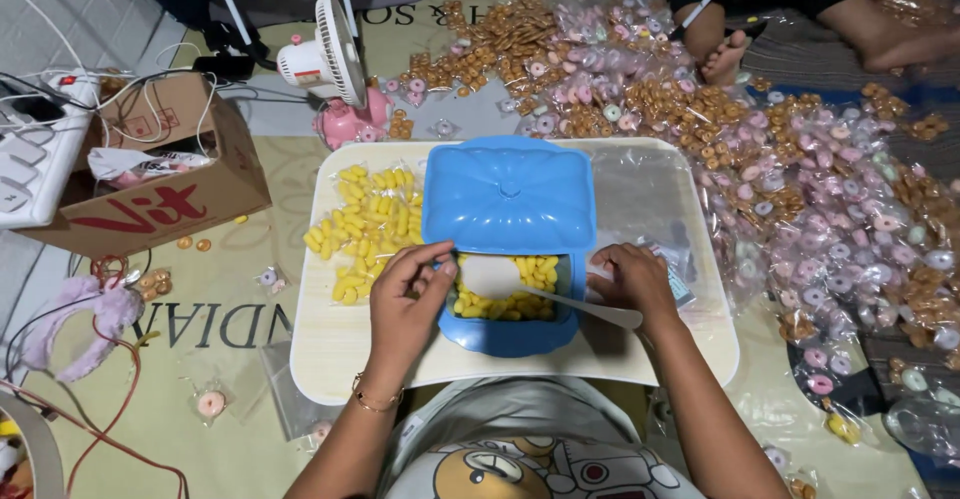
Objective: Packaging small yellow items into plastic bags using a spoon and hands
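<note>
Left hand (408,294) pinches something small over blue box (508,204) of yellow snacks (500,304)

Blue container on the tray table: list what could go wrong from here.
1. The blue container hangs close to the tray table's front edge; a nudge from the left hand might tip it into the lap.
2. The white spoon lies loosely over the rim by the right hand and could slide off.
3. The loose yellow snacks could roll off.

Home floor: mat (250,219), fan (325,59), snack packets (800,189)
</note>
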